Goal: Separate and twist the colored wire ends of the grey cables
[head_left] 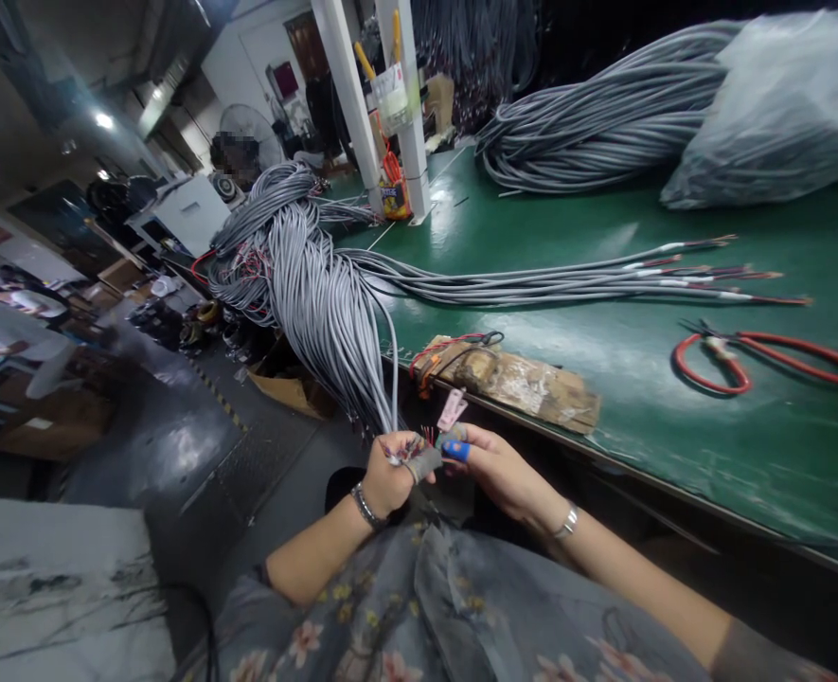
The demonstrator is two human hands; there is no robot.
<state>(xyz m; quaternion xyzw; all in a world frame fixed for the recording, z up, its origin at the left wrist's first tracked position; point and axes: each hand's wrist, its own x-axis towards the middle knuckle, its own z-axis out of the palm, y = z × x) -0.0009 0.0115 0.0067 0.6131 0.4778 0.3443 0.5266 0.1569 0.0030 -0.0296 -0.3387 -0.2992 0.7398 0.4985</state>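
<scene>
In front of my lap, my left hand is closed round the stripped end of a grey cable, with thin coloured wires fanning out at the fingers. Close beside it, my right hand pinches at the wire tips; blue tape wraps one fingertip. Up from those right fingers sticks a small flat pale pink piece, its kind unclear. Grey wrapping covers my left thumb. A thick bundle of grey cables hangs over the bench edge just beyond my left hand.
On the green bench lie a worn wooden board with cords, red-handled pliers and several straightened cable ends. Farther back are a coiled cable bundle, partly under a plastic bag, and a white post.
</scene>
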